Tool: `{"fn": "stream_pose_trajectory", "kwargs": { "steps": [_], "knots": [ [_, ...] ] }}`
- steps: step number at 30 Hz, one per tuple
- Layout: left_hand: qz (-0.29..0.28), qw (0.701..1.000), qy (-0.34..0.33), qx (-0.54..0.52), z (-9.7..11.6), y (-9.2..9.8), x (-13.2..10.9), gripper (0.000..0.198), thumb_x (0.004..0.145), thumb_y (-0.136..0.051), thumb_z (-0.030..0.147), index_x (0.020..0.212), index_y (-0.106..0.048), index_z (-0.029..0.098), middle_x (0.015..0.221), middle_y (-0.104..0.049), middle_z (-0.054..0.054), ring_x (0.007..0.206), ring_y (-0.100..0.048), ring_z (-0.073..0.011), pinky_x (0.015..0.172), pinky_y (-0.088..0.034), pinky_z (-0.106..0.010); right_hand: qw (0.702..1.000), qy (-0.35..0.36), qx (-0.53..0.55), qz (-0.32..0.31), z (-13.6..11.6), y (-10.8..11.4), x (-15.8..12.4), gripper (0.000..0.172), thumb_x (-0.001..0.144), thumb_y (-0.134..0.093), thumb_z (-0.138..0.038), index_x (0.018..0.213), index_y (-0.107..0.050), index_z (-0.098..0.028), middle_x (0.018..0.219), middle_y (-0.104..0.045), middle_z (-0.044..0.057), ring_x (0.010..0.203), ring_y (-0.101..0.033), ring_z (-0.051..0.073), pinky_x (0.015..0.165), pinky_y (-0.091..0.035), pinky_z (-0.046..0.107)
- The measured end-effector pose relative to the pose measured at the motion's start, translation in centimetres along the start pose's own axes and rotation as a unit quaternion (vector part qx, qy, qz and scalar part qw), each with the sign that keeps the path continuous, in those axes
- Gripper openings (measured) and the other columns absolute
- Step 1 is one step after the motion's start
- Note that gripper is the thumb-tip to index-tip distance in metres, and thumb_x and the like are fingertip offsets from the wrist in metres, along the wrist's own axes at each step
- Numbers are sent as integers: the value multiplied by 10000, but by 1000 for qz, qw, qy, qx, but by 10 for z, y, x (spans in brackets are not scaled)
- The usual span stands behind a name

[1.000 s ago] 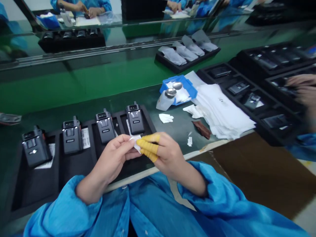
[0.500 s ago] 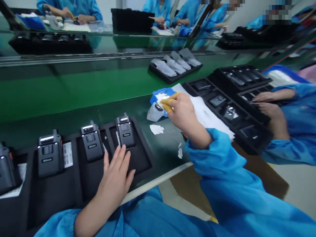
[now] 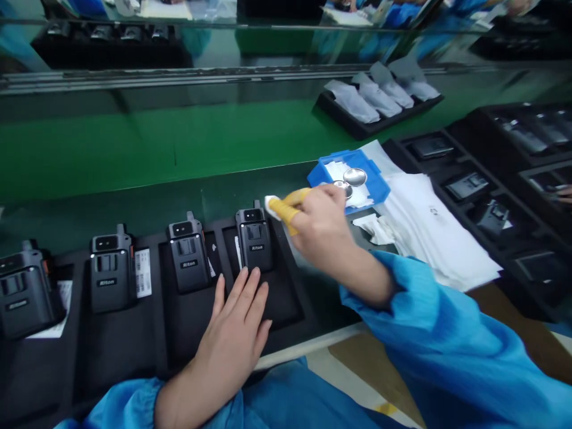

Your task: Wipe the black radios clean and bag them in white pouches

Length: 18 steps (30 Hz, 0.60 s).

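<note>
My left hand (image 3: 239,330) lies flat with fingers spread on the black tray (image 3: 114,351). Its fingertips touch or nearly touch the lower end of the rightmost handheld radio (image 3: 254,241), a dark device marked "Riton". My right hand (image 3: 319,223), with yellow finger covers, pinches a small folded white wipe (image 3: 271,207) just right of that radio's top. More such radios (image 3: 187,257) lie in the tray's other compartments to the left. Behind my right hand is a blue bin (image 3: 379,187) of white wipes, with a round metal dispenser top (image 3: 355,177) in front, its body mostly hidden.
White sheets (image 3: 435,226) are stacked on the right, with a crumpled wipe (image 3: 375,228) beside them. Farther right stand black trays with devices (image 3: 469,186). A tray of bagged items (image 3: 379,98) sits on the green belt (image 3: 179,137) behind the bench.
My right hand has moved left from the dispenser with a white wipe to beside the rightmost radio. My left hand stays on the tray. The view has tilted down and turned left.
</note>
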State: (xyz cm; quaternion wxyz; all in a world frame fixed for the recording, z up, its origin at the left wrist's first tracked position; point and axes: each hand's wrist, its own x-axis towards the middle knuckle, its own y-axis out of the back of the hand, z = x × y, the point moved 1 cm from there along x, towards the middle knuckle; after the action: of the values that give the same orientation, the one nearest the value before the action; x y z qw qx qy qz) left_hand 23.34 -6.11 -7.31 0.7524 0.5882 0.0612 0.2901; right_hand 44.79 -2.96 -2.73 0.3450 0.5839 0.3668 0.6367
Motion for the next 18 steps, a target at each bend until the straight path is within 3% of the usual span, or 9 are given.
{"fn": "stream_pose_trajectory", "kwargs": {
  "steps": [3,6,12,18],
  "knots": [
    [-2,1000,0,5,0,1,1,388,912,-392,192,1269,-525,123,1400,-505,-114,1320,-432,-277,1082,-348,-545,997,73,-12,11,-21,-20,8,335,935,-371,-150,897,-698,-209,833,-609,29,803,-446,159,898,-226,394],
    [-6,1000,0,5,1,2,2,386,910,-396,192,1265,-532,122,1395,-511,-112,1318,-435,-267,1103,-322,-531,993,108,-39,8,-26,-27,10,336,930,-386,-124,799,-687,-193,820,-601,29,796,-433,156,926,-176,403],
    [-26,1000,6,-8,0,3,3,397,907,-403,184,1284,-520,130,1399,-506,-118,1339,-409,-252,1135,-266,-520,996,62,-60,25,-24,-22,4,351,881,-417,-60,632,-630,-186,704,-542,11,740,-434,150,926,-179,395],
    [-23,1000,9,-13,1,4,4,379,913,-404,192,1262,-533,120,1394,-510,-114,1331,-421,-256,1138,-260,-521,998,59,-35,-13,-33,-25,8,337,883,-421,-72,650,-626,-205,778,-577,10,778,-456,150,941,-171,411]
  ]
}}
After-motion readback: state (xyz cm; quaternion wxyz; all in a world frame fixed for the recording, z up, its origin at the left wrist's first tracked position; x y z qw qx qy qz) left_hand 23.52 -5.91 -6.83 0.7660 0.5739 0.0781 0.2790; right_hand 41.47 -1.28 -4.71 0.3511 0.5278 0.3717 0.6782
